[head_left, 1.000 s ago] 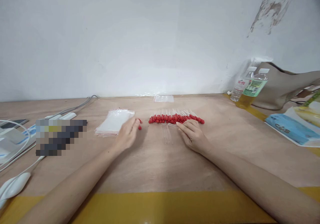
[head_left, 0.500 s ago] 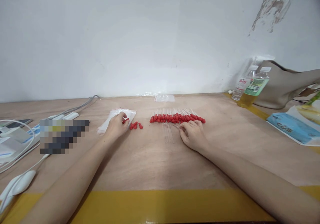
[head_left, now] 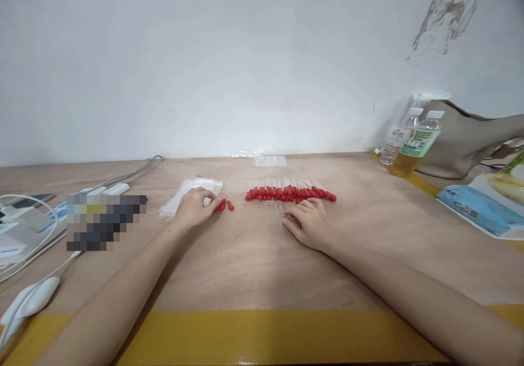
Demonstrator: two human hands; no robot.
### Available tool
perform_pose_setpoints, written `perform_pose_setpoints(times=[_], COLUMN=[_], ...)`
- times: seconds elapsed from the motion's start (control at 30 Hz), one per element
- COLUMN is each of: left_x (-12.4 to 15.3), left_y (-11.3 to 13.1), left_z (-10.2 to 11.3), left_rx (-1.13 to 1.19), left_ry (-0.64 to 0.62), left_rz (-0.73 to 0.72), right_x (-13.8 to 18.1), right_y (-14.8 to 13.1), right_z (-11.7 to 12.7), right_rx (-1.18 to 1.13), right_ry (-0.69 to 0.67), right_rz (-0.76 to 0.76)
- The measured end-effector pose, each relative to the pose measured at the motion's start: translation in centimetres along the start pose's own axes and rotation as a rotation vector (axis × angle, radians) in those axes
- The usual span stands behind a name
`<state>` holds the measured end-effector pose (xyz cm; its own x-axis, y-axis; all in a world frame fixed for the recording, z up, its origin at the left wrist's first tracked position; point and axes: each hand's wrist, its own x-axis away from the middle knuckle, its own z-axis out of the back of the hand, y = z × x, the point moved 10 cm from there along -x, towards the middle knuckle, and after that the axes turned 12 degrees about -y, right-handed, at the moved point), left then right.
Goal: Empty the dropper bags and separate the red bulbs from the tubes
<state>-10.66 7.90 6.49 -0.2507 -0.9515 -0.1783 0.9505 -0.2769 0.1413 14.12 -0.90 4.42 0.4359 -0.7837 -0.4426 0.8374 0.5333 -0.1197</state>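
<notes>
My left hand (head_left: 198,207) rests at the left, its thumb and fingertips closed at a small group of red rubber bulbs (head_left: 222,205); its fingers partly cover them. Under and behind that hand lies a stack of clear plastic bags (head_left: 174,204). My right hand (head_left: 310,222) is curled on the table with thumb and fingers pinched at the right side of several thin clear glass tubes (head_left: 273,217). The fingers mostly hide the tube there. Just beyond it, a row of droppers with red bulbs (head_left: 282,193) lies with pale stems pointing to the wall.
A clear bag (head_left: 270,161) lies by the wall. At the left are a power strip (head_left: 57,221), cables and a white plug-like piece (head_left: 43,295). At the right stand two bottles (head_left: 417,142), a grey bag (head_left: 458,137) and a blue tissue pack (head_left: 478,210).
My left hand has shifted slightly right onto the loose bulbs, and the red bulb seen at its fingers is now hidden. My right hand has moved slightly left and nearer, over the tubes.
</notes>
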Motion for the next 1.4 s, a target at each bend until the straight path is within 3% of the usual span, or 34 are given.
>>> perform_pose_setpoints(times=[0.3,0.73,1.13,1.3,1.4], left_x=[0.1,0.6,-2.4,-3.7,-3.9], left_y=[1.1,3.0,9.1,9.3,8.9], left_z=[0.3,-0.2,-2.0,-3.1,-3.2], left_rx=[0.046,0.052,0.002,-0.013,0.094], left_ry=[0.086,0.097,0.014,-0.002,0.010], left_rz=[-0.034,-0.117,-0.307,-0.299,-0.290], right_x=[0.0,-0.1,0.2,0.5,0.4], right_y=[-0.4,-0.9,-1.0,-0.7,-0.2], right_z=[-0.2,-0.3,-0.5,-0.7,-0.8], right_rx=[-0.004,-0.014,-0.109,-0.184,-0.227], right_ry=[-0.015,-0.068,-0.181,-0.277,-0.272], right_rz=[0.025,0.061,0.103,0.115,0.096])
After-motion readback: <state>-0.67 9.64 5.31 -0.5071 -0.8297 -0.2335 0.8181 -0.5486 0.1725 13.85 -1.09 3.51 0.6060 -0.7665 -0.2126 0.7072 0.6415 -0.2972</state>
